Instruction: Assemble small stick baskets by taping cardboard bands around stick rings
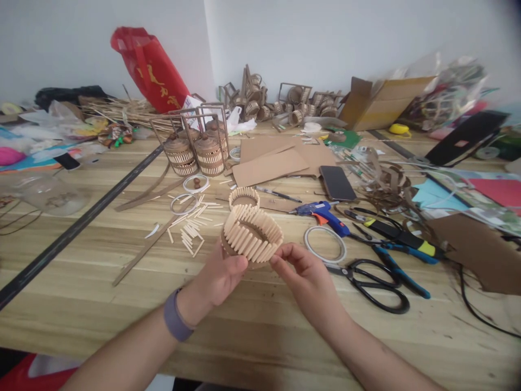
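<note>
In the middle of the head view, a small round basket of upright wooden sticks on a brown cardboard base (250, 239) is tilted toward me. My left hand (222, 274) grips its lower left side, thumb in front. The thumb and fingertips of my right hand (303, 271) pinch at its right edge; whether a separate stick is between them I cannot make out. Just behind stands a second, smaller stick ring (244, 199). Loose short sticks (191, 231) lie scattered to the left, near a white tape ring (184, 204).
To the right lie a blue glue gun (321, 213), another tape roll (325, 244), black scissors (378, 282), pliers (401, 271) and a phone (337, 182). Finished lidded baskets (209, 152) stand behind left. Cardboard sheets (268, 165) lie beyond. A long black strip (85, 222) crosses the left.
</note>
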Tool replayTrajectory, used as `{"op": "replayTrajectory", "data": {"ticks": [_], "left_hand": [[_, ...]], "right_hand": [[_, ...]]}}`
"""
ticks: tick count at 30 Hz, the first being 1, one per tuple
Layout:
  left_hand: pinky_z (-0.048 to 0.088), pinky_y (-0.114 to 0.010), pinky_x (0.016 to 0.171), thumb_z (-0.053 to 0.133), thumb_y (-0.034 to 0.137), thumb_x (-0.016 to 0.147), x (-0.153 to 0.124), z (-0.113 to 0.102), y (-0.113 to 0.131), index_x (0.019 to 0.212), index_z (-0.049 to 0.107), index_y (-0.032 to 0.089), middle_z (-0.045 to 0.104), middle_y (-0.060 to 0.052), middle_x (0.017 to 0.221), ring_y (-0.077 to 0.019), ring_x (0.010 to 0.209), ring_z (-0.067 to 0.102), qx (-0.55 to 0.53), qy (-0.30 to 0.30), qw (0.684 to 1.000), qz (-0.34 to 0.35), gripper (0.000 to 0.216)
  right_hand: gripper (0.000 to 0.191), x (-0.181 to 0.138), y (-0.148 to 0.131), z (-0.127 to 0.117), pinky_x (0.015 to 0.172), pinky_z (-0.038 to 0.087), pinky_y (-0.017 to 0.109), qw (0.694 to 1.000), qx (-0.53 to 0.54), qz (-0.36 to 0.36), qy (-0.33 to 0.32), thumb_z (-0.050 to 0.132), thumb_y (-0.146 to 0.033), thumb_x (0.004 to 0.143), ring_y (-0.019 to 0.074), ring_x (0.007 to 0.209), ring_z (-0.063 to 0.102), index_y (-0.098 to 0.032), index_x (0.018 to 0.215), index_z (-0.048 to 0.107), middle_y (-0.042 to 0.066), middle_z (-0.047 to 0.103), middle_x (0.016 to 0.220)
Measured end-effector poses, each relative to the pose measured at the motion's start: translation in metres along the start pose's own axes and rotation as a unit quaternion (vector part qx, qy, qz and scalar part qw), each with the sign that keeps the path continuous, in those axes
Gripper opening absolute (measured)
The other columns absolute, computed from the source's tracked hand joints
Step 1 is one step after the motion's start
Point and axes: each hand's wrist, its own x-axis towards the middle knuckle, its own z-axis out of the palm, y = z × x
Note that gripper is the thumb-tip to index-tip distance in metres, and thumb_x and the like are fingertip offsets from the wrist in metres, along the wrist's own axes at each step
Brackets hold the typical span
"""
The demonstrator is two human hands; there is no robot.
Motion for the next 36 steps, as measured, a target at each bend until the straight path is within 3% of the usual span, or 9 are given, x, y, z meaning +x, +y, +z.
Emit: {"op": "replayTrajectory", "data": {"ticks": [6,14,22,26,31,36], "left_hand": [[0.046,-0.044,0.101,0.087,0.037,0.059,-0.001,0.002,0.002,0.106,0.066,0.024,0.071,-0.007,0.107,-0.0343,0.125,0.053,0.018,-0.012,1.0,0.014,0.053],[0.049,-0.042,0.097,0.081,0.048,0.068,-0.001,-0.006,-0.001,0.097,0.074,0.022,0.074,-0.006,0.093,-0.0315,0.109,0.064,-0.013,-0.084,0.996,-0.038,0.04],[0.045,-0.041,0.099,0.076,0.052,0.072,0.001,-0.007,-0.006,0.108,0.072,0.021,0.075,-0.005,0.097,-0.0277,0.105,0.065,-0.061,-0.118,0.99,-0.052,0.047],[0.042,-0.042,0.103,0.074,0.055,0.073,0.002,-0.009,-0.008,0.106,0.072,0.021,0.075,-0.006,0.099,-0.0283,0.11,0.063,-0.06,-0.129,0.988,-0.058,0.048],[0.039,-0.039,0.105,0.073,0.058,0.073,0.003,-0.011,-0.011,0.119,0.066,0.022,0.067,-0.007,0.122,-0.0277,0.12,0.056,-0.041,-0.118,0.99,-0.062,0.059],[0.04,-0.039,0.104,0.074,0.056,0.072,0.006,-0.014,-0.009,0.112,0.066,0.019,0.069,-0.008,0.113,-0.0279,0.115,0.059,-0.002,-0.104,0.993,-0.051,0.055]], "right_hand": [[0.029,0.002,0.003,-0.001,0.063,0.046,0.029,0.999,0.031,0.015,-0.007,0.067,-0.047,0.077,0.0172,0.065,0.058,-0.021,0.067,0.059,0.001,0.064,0.066],[0.036,0.004,0.002,-0.003,0.067,0.045,0.029,0.995,0.09,0.031,-0.038,0.078,-0.05,0.068,0.0179,0.07,0.059,-0.021,0.065,0.058,0.001,0.066,0.069],[0.039,0.009,0.004,-0.005,0.065,0.043,0.027,0.984,0.155,0.057,-0.068,0.087,-0.044,0.058,0.0148,0.066,0.055,-0.02,0.062,0.057,-0.002,0.063,0.065],[0.041,0.011,0.006,-0.004,0.063,0.041,0.026,0.979,0.182,0.043,-0.076,0.087,-0.046,0.059,0.014,0.065,0.052,-0.02,0.065,0.057,-0.003,0.058,0.064],[0.046,0.014,0.003,-0.007,0.059,0.039,0.025,0.975,0.204,0.024,-0.079,0.082,-0.055,0.065,0.0132,0.061,0.047,-0.022,0.066,0.05,-0.004,0.052,0.063],[0.048,0.015,0.003,-0.01,0.057,0.037,0.025,0.975,0.202,0.025,-0.094,0.077,-0.06,0.068,0.0134,0.061,0.043,-0.022,0.069,0.049,-0.002,0.052,0.064]]}}
